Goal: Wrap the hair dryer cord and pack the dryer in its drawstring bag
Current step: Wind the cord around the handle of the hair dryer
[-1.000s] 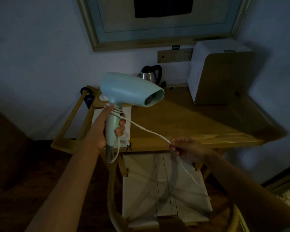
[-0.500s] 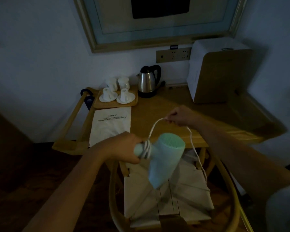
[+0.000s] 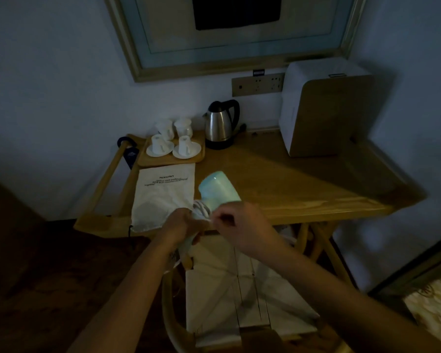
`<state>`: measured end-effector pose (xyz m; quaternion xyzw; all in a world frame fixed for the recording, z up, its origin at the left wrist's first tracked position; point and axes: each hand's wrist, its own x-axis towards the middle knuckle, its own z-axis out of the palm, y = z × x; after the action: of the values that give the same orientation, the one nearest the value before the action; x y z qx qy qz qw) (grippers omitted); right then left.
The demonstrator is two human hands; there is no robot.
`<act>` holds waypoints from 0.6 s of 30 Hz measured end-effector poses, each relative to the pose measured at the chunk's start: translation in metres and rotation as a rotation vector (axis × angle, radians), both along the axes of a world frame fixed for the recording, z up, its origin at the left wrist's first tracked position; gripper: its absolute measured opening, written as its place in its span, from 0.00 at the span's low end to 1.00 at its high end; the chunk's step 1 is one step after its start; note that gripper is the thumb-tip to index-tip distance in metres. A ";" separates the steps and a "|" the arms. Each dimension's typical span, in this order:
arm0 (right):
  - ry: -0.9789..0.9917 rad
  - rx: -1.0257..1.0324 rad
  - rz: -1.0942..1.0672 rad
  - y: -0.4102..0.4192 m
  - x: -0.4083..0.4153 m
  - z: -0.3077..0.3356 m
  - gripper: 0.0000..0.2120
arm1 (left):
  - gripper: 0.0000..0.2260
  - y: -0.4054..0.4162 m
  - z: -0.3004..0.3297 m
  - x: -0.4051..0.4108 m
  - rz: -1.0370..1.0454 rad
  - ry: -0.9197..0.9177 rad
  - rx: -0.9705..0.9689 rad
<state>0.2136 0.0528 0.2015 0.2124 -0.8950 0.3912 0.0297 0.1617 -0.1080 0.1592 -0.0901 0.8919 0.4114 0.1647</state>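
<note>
Dryer (image 3: 218, 191) held above wooden table (image 3: 278, 184); bag (image 3: 163, 197), kettle (image 3: 220, 126) rest there.

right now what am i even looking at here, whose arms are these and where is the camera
There is no machine here. The arms belong to a person, and the one picture comes from a wide-angle camera worn on their head, looking forward and down.

The left hand grips the handle of a pale green hair dryer. The right hand pinches the white cord, which is wound in loops round the handle.

In front is a wooden table. On it lie a white drawstring bag with printed text, flat, a wooden tray with white cups and saucers, a steel kettle and a white box-shaped appliance. Below the hands is a chair with a pale woven seat. The room is dim, so fine detail is hard to make out.
</note>
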 end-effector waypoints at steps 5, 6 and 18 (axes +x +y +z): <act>0.029 -0.122 -0.202 0.020 -0.004 -0.058 0.05 | 0.08 0.003 0.006 0.006 0.191 -0.105 0.457; 0.060 -0.127 -0.239 0.020 -0.003 -0.067 0.05 | 0.06 0.005 0.006 0.008 0.194 -0.140 0.577; -0.454 -0.645 -0.151 0.009 -0.020 -0.064 0.12 | 0.16 0.028 0.006 0.018 0.078 -0.131 0.762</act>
<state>0.1934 0.0614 0.1373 0.0341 -0.7231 0.6858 -0.0748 0.1797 -0.0798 0.1652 -0.0823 0.6587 0.7126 0.2272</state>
